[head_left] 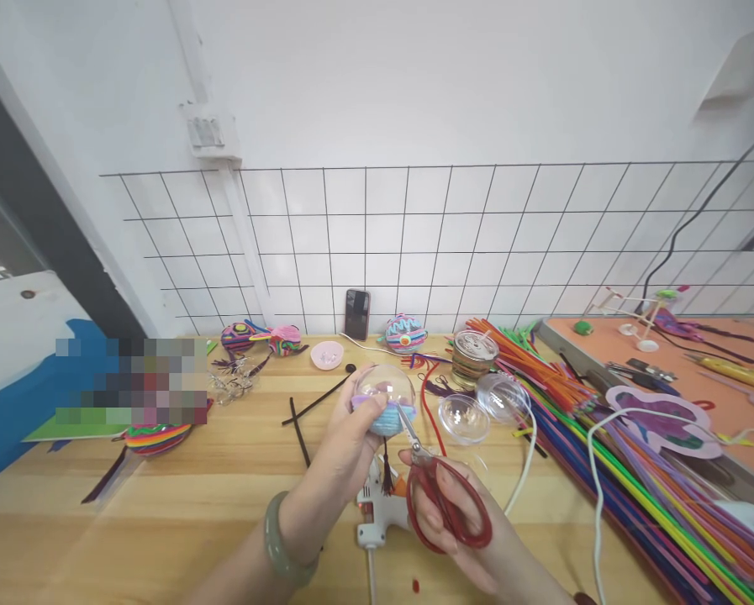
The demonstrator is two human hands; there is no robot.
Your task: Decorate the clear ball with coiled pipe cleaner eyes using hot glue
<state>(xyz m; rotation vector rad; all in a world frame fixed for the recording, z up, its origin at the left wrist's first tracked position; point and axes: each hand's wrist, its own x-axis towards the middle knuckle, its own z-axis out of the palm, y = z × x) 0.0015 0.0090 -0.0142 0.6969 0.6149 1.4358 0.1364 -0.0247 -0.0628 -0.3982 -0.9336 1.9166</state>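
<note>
My left hand [351,445] is wrapped round a clear plastic ball [386,382] whose lower half is covered in light blue and lilac strands. A dark tassel [387,475] hangs beneath the ball. In my right hand [458,512] are red-handled scissors [449,508], with fingers through the loops. The blades point up and left, and their tips meet the ball's right front side near my left thumb. Whether they touch it or cut anything is too small to tell. Below my hands lies a white glue gun [377,512], partly hidden by my right hand.
Clear half shells [463,418] and a lidded drink cup [474,357] stand to the right. Many coloured pipe cleaners [578,462] spread along the right side, crossed by a white cable [597,504]. A phone [357,313] leans on the wall near a pink dish [327,355] and a decorated ball [405,334].
</note>
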